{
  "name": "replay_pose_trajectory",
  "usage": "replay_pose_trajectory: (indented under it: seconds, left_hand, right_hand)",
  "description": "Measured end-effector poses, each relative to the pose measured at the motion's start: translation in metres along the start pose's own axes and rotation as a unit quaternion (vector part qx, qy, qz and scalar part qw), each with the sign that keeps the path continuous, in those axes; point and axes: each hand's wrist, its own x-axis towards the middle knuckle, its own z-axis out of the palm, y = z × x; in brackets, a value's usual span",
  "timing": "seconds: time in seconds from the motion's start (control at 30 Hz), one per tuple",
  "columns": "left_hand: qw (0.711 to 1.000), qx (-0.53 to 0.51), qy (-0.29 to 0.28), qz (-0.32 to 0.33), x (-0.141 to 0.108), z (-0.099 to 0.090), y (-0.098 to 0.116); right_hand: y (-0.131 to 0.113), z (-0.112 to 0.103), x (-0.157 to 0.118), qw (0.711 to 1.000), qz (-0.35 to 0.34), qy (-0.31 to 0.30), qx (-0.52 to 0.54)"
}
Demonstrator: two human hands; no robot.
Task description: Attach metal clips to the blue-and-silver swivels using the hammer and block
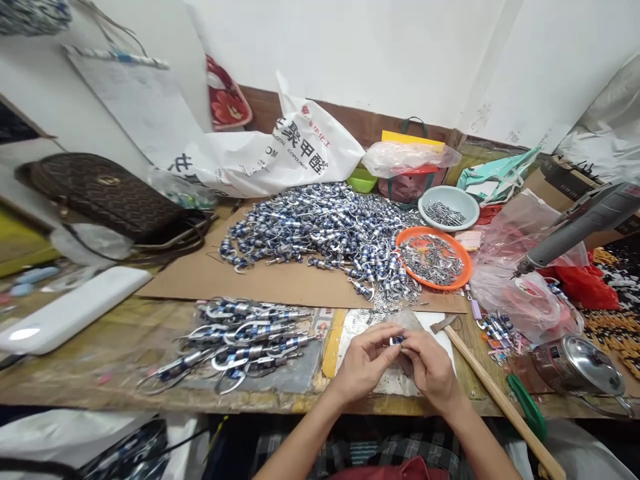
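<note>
My left hand (367, 360) and my right hand (431, 365) meet above the work spot at the bench's front edge. Between their pinched fingertips is a small blue-and-silver metal piece (397, 340), mostly covered by the fingers. A large heap of similar blue-and-silver hook pieces (320, 227) lies behind on a cardboard sheet (200, 280). To the left of my hands, longer hooked pieces (245, 340) are laid in a bundle. Small flat metal parts (395, 297) are scattered just beyond my fingers.
An orange bowl (469, 270) and a pale blue bowl (425, 195) hold small metal parts. A wooden-handled hammer (493, 380) lies right of my hands. A grey power screwdriver (575, 230) hangs at the right, above a lidded metal pot (565, 367). A white case (70, 310) lies left.
</note>
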Motion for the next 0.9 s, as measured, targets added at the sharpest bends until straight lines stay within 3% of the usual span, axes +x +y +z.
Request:
replay_pose_trajectory:
  seconds: [0.13, 0.33, 0.53, 0.77, 0.9]
  left_hand:
    - [0.998, 0.011, 0.047, -0.041, -0.002, 0.0, -0.005]
    - [0.996, 0.064, 0.058, -0.029, -0.004, -0.004, -0.005]
    - [0.996, 0.069, 0.049, -0.006, -0.008, -0.002, -0.01]
    - [0.991, 0.117, 0.057, 0.031, -0.009, -0.001, -0.01]
    - [0.987, 0.135, 0.065, 0.064, -0.008, -0.002, -0.006]
  right_hand:
    - [-0.004, -0.004, -0.001, 1.0, 0.0, -0.019, 0.002]
    - [-0.015, -0.006, 0.009, 0.994, 0.102, 0.022, 0.032]
    - [-0.013, -0.006, 0.016, 0.969, 0.211, 0.046, 0.121]
    - [-0.016, -0.006, 0.024, 0.979, 0.177, -0.021, 0.099]
    - [-0.017, -0.005, 0.025, 0.969, 0.207, -0.023, 0.133]
